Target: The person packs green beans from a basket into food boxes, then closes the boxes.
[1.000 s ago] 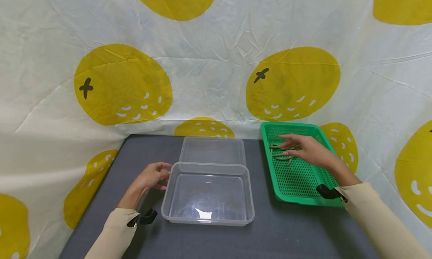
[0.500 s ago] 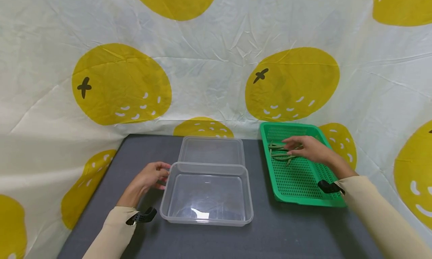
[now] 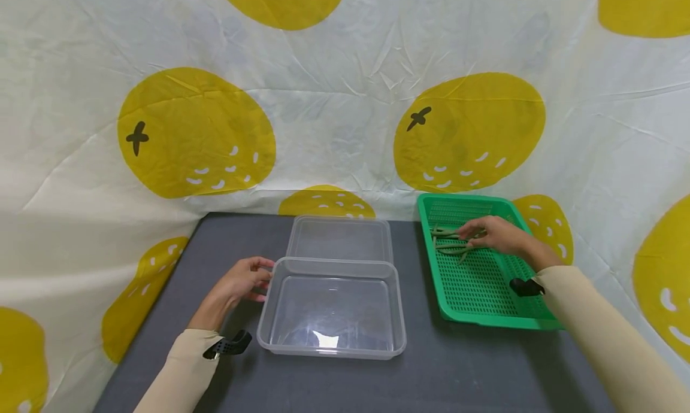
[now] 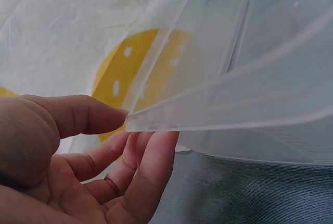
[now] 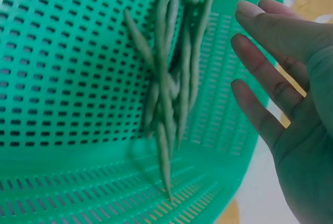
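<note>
Over the green plastic basket (image 3: 474,290) at the right, my right hand (image 3: 498,236) hovers with fingers apart and nothing in them. Several green beans (image 5: 165,67) lie in a loose bunch on the basket's slotted floor, just beside those fingers in the right wrist view. My left hand (image 3: 239,284) is at the back left corner of a clear plastic container (image 3: 331,351). In the left wrist view, the thumb (image 4: 93,114) meets the container's rim and the other fingers curl below it, pinching the corner. The container holds nothing.
A clear plastic lid (image 3: 339,236) lies flat behind the container. All of it stands on a dark grey table (image 3: 431,377). A white cloth (image 3: 334,131) with yellow fruit prints hangs at the back and sides.
My right hand has shifted slightly right and lower over the beans, its fingers drawing closer together. The left hand stays at the container's corner.
</note>
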Motion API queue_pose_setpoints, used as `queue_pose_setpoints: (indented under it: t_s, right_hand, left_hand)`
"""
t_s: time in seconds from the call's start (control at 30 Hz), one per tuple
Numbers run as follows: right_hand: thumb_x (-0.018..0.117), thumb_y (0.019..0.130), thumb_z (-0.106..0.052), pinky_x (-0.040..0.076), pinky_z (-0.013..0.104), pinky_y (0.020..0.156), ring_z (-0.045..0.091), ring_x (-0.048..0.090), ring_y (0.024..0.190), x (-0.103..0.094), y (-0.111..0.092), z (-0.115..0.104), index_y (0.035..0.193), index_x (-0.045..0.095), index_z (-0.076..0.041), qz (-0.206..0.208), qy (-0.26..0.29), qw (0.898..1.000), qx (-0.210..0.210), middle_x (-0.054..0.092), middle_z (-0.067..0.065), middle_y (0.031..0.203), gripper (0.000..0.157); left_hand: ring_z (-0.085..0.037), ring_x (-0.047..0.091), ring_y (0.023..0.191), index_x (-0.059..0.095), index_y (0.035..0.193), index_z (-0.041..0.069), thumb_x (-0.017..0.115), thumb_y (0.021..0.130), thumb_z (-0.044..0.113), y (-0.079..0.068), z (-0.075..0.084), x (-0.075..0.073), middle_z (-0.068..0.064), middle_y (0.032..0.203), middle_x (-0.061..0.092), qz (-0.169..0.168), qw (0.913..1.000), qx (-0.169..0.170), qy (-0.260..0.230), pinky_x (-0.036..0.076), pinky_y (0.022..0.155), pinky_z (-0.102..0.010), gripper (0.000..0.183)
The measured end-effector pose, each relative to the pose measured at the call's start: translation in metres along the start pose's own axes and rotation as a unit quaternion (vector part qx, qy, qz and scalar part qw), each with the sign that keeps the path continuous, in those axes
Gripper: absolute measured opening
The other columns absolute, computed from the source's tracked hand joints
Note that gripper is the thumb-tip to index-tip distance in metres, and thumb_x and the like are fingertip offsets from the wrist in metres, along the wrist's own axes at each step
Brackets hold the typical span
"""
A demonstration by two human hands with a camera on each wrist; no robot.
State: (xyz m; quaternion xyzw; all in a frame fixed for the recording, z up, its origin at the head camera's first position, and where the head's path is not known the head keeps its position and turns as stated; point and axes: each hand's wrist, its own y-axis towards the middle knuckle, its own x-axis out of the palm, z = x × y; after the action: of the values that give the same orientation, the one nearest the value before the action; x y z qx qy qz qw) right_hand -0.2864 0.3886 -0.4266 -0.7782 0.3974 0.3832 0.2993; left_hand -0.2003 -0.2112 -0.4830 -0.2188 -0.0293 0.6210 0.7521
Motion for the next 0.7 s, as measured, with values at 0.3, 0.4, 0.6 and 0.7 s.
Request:
queue_pose_setpoints:
  t_s: [0.3,0.4,0.6,0.7]
  right_hand:
    - [0.065,0.098,-0.006,0.055,0.050,0.090,0.043,0.062,0.117,0.007,0.007,0.021,0.132,0.062,0.004,-0.021,0.009,1.000,0.019,0.066,0.023,0.127,0.036]
    - [0.064,0.097,-0.002,0.056,0.047,0.089,0.044,0.061,0.117,0.011,0.009,0.029,0.132,0.062,0.005,-0.022,0.016,0.999,0.021,0.066,0.024,0.127,0.036]
    - [0.064,0.096,-0.001,0.056,0.048,0.090,0.047,0.059,0.120,0.017,0.013,0.040,0.133,0.060,0.008,-0.022,0.017,0.999,0.019,0.065,0.026,0.127,0.037]
    - [0.065,0.096,-0.002,0.055,0.051,0.091,0.047,0.059,0.120,0.019,0.013,0.046,0.131,0.062,0.006,-0.027,0.008,0.999,0.025,0.065,0.026,0.128,0.036]
  left_hand:
    - [-0.021,0.065,0.083,0.054,0.135,-0.002,0.060,0.095,0.010,0.000,-0.002,0.000,-0.016,0.107,0.065,0.001,0.9999,-0.001,0.013,0.060,0.064,-0.038,0.042]
    - [-0.021,0.066,0.082,0.054,0.134,-0.001,0.060,0.095,0.010,0.001,-0.004,0.000,-0.015,0.105,0.065,0.004,0.9999,-0.001,0.017,0.060,0.064,-0.038,0.041]
    - [-0.022,0.067,0.083,0.055,0.133,-0.001,0.060,0.095,0.010,0.003,-0.005,0.000,-0.017,0.108,0.065,0.008,0.9998,-0.004,0.020,0.060,0.064,-0.039,0.040]
    - [-0.022,0.067,0.083,0.055,0.133,-0.001,0.061,0.095,0.010,0.002,-0.004,0.000,-0.018,0.109,0.064,0.009,0.9997,-0.005,0.020,0.060,0.064,-0.039,0.040]
